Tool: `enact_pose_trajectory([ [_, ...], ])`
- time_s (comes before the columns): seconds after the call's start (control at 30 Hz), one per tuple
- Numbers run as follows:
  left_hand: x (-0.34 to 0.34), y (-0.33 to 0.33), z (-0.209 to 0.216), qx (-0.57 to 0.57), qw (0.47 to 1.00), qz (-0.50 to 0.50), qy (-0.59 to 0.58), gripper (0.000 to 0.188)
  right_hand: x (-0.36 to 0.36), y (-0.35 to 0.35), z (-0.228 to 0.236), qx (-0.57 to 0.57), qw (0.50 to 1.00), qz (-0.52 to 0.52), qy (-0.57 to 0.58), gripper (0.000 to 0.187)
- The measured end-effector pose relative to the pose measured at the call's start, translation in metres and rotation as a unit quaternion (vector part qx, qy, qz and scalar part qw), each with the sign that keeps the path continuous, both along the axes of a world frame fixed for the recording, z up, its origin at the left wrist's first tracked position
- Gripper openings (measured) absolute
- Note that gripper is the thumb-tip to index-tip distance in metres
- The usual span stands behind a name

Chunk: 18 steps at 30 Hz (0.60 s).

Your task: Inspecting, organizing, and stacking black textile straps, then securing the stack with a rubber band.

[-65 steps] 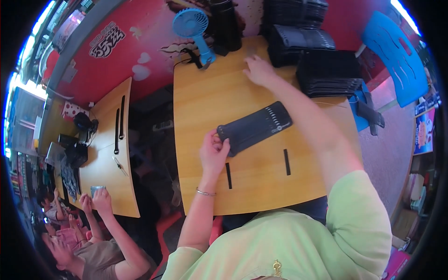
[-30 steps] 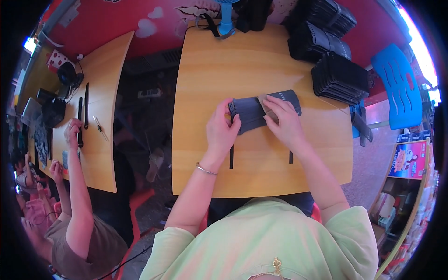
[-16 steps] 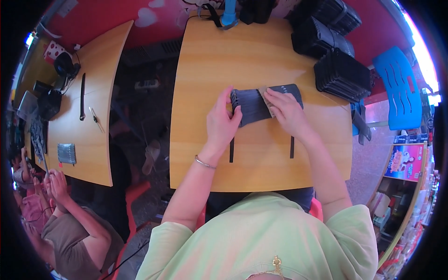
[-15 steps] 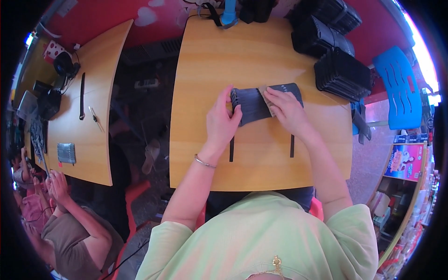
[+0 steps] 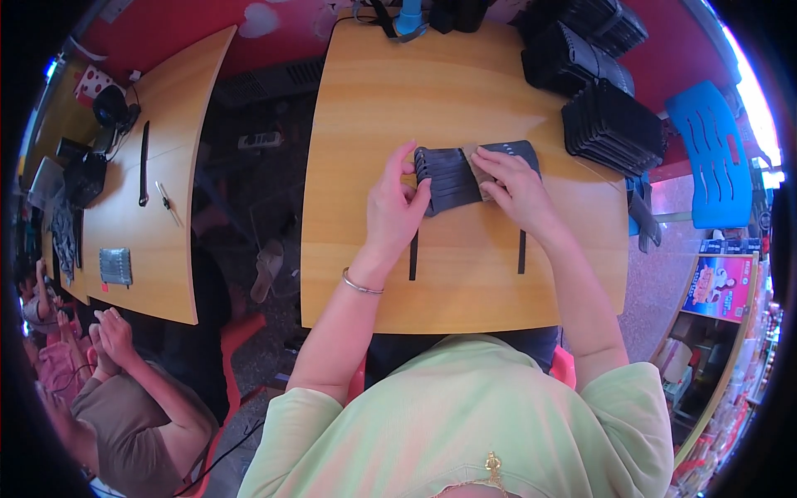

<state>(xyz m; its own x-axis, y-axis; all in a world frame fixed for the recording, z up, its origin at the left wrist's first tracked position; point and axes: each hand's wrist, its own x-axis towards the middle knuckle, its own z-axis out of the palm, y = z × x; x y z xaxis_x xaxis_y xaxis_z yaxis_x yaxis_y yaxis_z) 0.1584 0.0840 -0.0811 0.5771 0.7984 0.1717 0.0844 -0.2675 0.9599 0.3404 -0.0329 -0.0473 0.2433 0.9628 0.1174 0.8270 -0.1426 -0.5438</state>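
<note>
A dark grey panel of narrow parallel strips (image 5: 447, 176) lies on the wooden table in front of me, its left edge ridged with small loops. My left hand (image 5: 395, 203) grips that edge, thumb on top and fingers at the far corner. Across the panel runs a brown strip (image 5: 480, 176), which looks like card. My right hand (image 5: 516, 189) is closed on this strip, fingertips at its upper end, covering part of the panel. The panel's right end shows a row of small light marks. Two thin black straps (image 5: 413, 256) stick out toward me from beneath it.
Stacks of black panels (image 5: 613, 129) stand at the table's far right, beside a blue chair back (image 5: 710, 158). A blue post (image 5: 409, 18) rises at the far edge. On the left table (image 5: 158, 257) lie a similar panel (image 5: 115, 266) and a black strap; a co-worker's hands (image 5: 110, 336) are near it.
My right fingers have drawn together on the brown strip and bent more. My left hand stays at the looped edge with slightly shifted fingers. The co-worker's hands have moved a little.
</note>
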Motion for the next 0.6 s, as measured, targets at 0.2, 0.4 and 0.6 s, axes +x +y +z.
enact_pose_trajectory([
  [0.2, 0.0, 0.0012, 0.0013, -0.009, 1.0, -0.012, -0.017, 0.054, 0.0015, 0.0005, -0.0033, 0.015, 1.0, 0.001, -0.024, 0.039],
  [0.4, -0.0027, 0.001, 0.0025, -0.004, 1.0, -0.01, -0.026, 0.055, -0.0004, 0.0036, -0.0066, 0.023, 0.998, 0.017, -0.047, 0.039],
  [0.6, -0.002, -0.0001, 0.0004, -0.1, 0.992, -0.046, -0.063, 0.06, -0.0019, -0.0005, -0.0037, -0.001, 0.998, 0.002, -0.057, 0.039],
])
